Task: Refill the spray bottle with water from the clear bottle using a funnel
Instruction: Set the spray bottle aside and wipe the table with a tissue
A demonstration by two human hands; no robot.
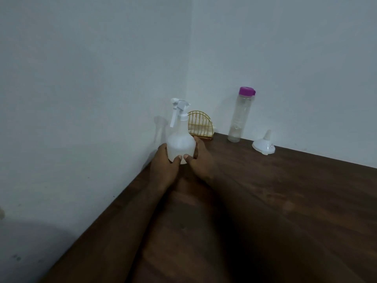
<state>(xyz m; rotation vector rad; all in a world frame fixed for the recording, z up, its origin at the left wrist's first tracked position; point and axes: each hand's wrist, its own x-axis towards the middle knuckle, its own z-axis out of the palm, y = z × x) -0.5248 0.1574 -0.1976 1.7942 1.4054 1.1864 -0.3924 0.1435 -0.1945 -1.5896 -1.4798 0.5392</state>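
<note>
Left hand (163,163) and right hand (202,160) both grip the spray bottle (180,145) at the table's (265,201) far left corner. Trigger head (179,106) still on (barely started). Capped clear bottle (239,117) and funnel (264,145) sit untouched along the far edge.

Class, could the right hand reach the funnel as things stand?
Probably yes: the right hand grips the spray bottle, but only bare table lies between it and the funnel.

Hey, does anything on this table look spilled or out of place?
No spill shows. Only the funnel stands out: it rests wide end down on the table, spout up, leaning. The clear bottle stands capped; left hand and right hand hold the spray bottle.
</note>
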